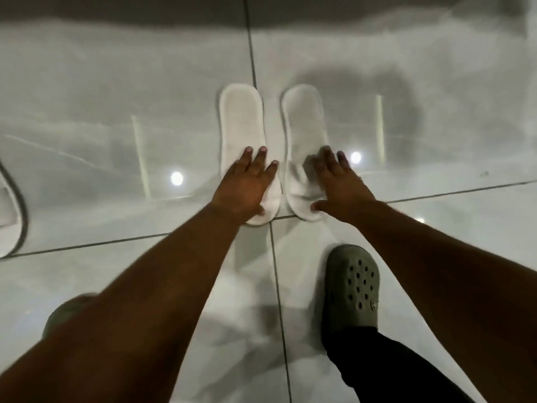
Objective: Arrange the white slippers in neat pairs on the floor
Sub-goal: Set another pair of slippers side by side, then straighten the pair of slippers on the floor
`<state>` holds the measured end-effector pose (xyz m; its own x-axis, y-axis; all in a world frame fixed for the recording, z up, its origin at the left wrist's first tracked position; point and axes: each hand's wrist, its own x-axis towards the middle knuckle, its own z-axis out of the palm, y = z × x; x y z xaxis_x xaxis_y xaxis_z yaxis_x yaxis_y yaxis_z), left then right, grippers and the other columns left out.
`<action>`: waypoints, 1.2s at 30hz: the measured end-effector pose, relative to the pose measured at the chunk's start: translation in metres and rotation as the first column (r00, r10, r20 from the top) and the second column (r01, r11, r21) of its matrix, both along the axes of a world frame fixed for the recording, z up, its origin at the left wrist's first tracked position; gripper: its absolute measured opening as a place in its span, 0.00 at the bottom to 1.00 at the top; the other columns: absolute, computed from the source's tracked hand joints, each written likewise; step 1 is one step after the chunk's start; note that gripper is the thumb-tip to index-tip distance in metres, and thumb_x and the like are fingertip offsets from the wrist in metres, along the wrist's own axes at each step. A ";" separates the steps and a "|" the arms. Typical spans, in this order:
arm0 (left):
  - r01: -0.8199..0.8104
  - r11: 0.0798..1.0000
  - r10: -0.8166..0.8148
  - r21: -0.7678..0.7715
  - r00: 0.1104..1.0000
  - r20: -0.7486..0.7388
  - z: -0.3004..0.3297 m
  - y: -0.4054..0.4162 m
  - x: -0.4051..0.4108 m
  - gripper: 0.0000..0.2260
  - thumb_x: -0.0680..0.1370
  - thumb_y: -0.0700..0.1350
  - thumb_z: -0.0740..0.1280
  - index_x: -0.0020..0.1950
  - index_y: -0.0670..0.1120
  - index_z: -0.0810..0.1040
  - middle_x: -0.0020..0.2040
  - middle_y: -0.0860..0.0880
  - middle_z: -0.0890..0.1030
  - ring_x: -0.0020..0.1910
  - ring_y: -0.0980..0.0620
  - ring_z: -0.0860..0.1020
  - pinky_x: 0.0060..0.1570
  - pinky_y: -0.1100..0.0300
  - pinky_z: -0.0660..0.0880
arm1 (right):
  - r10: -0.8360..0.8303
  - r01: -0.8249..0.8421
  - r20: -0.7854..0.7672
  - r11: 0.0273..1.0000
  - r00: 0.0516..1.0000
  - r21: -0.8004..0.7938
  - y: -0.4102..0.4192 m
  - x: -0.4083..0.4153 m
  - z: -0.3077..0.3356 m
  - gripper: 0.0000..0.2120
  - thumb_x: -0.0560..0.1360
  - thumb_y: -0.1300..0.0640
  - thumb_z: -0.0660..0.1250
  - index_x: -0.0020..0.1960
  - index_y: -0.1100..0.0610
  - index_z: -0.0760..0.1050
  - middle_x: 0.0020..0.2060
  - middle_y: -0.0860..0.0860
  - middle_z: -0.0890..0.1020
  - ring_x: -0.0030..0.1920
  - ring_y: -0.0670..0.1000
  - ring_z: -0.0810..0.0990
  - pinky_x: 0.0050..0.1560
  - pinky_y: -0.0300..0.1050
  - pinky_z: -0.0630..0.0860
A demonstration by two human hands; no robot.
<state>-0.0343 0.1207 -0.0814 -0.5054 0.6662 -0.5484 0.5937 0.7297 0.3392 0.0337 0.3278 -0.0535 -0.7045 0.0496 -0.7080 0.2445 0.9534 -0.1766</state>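
Olive perforated clog (353,286), black trouser leg (386,370)

left hand (247,186) flat, right hand (338,181) flat

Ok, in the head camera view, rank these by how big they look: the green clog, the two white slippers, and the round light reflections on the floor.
1. Green clog, though nearer the camera, so unsure.
2. Left slipper and right slipper: alike, not ranked; hands cover part of each.
3. Light reflections, clearly smallest.

Two white open-back slippers, the left slipper (240,123) and the right slipper (305,123), lie flat side by side on the floor, parallel, near but apart, toe covers nearest the camera and heel ends pointing away.
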 end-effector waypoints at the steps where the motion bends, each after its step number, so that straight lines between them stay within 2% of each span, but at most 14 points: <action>1: -0.005 1.000 0.005 -0.004 1.000 -0.006 -0.007 0.009 0.003 0.48 0.68 0.55 0.74 0.78 0.49 0.47 0.80 0.43 0.43 0.78 0.38 0.42 0.76 0.44 0.50 | 0.008 -0.009 -0.014 0.999 1.000 -0.032 0.005 0.002 -0.010 0.52 0.69 0.49 0.74 0.78 0.53 0.41 0.78 0.55 0.39 0.78 0.61 0.41 0.75 0.58 0.54; 4: -0.032 0.999 0.032 -0.018 0.999 0.015 -0.012 0.036 0.006 0.50 0.67 0.56 0.75 0.78 0.47 0.46 0.80 0.44 0.42 0.78 0.39 0.39 0.76 0.45 0.47 | 0.007 -0.011 -0.067 0.998 0.998 -0.063 0.025 0.011 -0.023 0.50 0.69 0.49 0.74 0.78 0.53 0.43 0.78 0.53 0.39 0.78 0.58 0.41 0.74 0.57 0.55; 7: -0.109 0.993 0.112 -0.037 0.992 0.062 -0.003 0.055 0.004 0.57 0.64 0.51 0.78 0.77 0.44 0.40 0.79 0.42 0.39 0.78 0.43 0.38 0.76 0.52 0.44 | 0.021 -0.023 -0.092 0.999 0.996 -0.026 0.062 0.019 -0.021 0.47 0.71 0.49 0.72 0.78 0.55 0.44 0.78 0.55 0.40 0.78 0.59 0.42 0.75 0.56 0.54; 9: -0.135 0.990 0.137 -0.029 0.988 0.076 0.002 0.077 0.007 0.59 0.63 0.49 0.79 0.77 0.43 0.37 0.79 0.42 0.36 0.78 0.44 0.37 0.76 0.54 0.45 | 0.007 -0.006 -0.062 1.000 0.998 0.013 0.101 0.025 -0.017 0.47 0.72 0.49 0.71 0.78 0.55 0.43 0.78 0.55 0.40 0.78 0.59 0.42 0.75 0.56 0.54; 12: -0.113 0.994 0.113 -0.001 0.990 0.083 0.003 0.124 0.015 0.59 0.64 0.48 0.79 0.76 0.42 0.36 0.78 0.42 0.35 0.78 0.46 0.37 0.76 0.55 0.47 | -0.003 0.004 -0.037 0.999 0.999 0.032 0.150 0.032 -0.014 0.47 0.72 0.49 0.71 0.78 0.54 0.42 0.78 0.53 0.39 0.78 0.59 0.42 0.75 0.57 0.56; 16: -0.147 0.989 0.147 0.000 0.988 0.052 -0.002 0.202 0.028 0.58 0.66 0.49 0.78 0.76 0.39 0.35 0.78 0.39 0.35 0.77 0.43 0.35 0.76 0.54 0.42 | -0.088 0.090 -0.029 0.994 0.996 0.055 0.219 0.050 -0.010 0.48 0.71 0.50 0.72 0.78 0.54 0.43 0.78 0.53 0.40 0.78 0.58 0.43 0.73 0.58 0.59; 19: -0.186 0.983 0.186 -0.007 0.981 0.051 -0.003 0.214 0.030 0.58 0.66 0.51 0.78 0.75 0.39 0.35 0.77 0.38 0.34 0.77 0.42 0.35 0.77 0.52 0.43 | -0.101 0.102 -0.017 0.994 0.995 0.043 0.231 0.051 -0.011 0.48 0.71 0.51 0.72 0.78 0.53 0.43 0.78 0.51 0.39 0.78 0.57 0.43 0.71 0.60 0.61; 22: -0.187 0.982 0.186 0.023 0.982 0.038 0.010 0.214 0.023 0.62 0.62 0.58 0.78 0.76 0.42 0.36 0.78 0.41 0.35 0.78 0.44 0.37 0.76 0.51 0.44 | -0.104 0.104 -0.007 0.994 0.995 0.015 0.238 0.052 -0.012 0.47 0.72 0.53 0.72 0.78 0.54 0.42 0.78 0.53 0.38 0.78 0.58 0.42 0.72 0.59 0.61; 25: -0.083 0.984 0.082 -0.160 0.997 -0.015 0.021 0.175 0.005 0.63 0.58 0.64 0.77 0.77 0.48 0.35 0.78 0.44 0.33 0.77 0.40 0.36 0.74 0.40 0.44 | -0.133 0.133 0.006 0.990 0.991 -0.048 0.216 0.053 -0.012 0.48 0.71 0.55 0.73 0.78 0.55 0.43 0.78 0.54 0.38 0.78 0.59 0.41 0.72 0.58 0.61; 27: -0.037 0.968 0.055 -0.249 0.996 0.064 0.019 0.153 0.003 0.62 0.60 0.61 0.78 0.77 0.49 0.36 0.77 0.44 0.31 0.76 0.39 0.34 0.76 0.40 0.46 | -0.107 0.106 -0.009 0.992 0.994 -0.068 0.196 0.051 -0.014 0.47 0.72 0.56 0.72 0.78 0.56 0.43 0.78 0.56 0.38 0.78 0.61 0.41 0.72 0.58 0.60; 29: -0.032 0.979 0.060 -0.203 0.989 0.132 0.013 0.154 0.011 0.58 0.63 0.55 0.78 0.77 0.48 0.38 0.78 0.44 0.32 0.76 0.39 0.35 0.77 0.45 0.49 | -0.096 0.095 -0.014 0.993 0.995 -0.067 0.185 0.052 -0.016 0.46 0.72 0.57 0.71 0.78 0.56 0.43 0.78 0.57 0.38 0.78 0.61 0.41 0.73 0.58 0.59; 33: -0.024 0.996 0.033 -0.091 0.994 0.101 0.001 0.186 0.022 0.53 0.66 0.52 0.77 0.78 0.48 0.42 0.79 0.45 0.36 0.77 0.41 0.36 0.75 0.47 0.53 | -0.085 0.083 -0.032 0.995 0.996 -0.054 0.196 0.055 -0.020 0.48 0.71 0.57 0.73 0.78 0.56 0.43 0.78 0.56 0.38 0.78 0.60 0.41 0.74 0.59 0.59; 36: -0.048 0.992 0.056 -0.113 0.996 0.069 -0.004 0.197 0.022 0.54 0.66 0.53 0.76 0.78 0.48 0.42 0.79 0.45 0.36 0.77 0.41 0.37 0.75 0.48 0.52 | -0.069 0.069 -0.011 0.998 0.998 -0.005 0.218 0.059 -0.017 0.48 0.71 0.58 0.73 0.78 0.55 0.42 0.78 0.55 0.38 0.78 0.59 0.41 0.73 0.60 0.62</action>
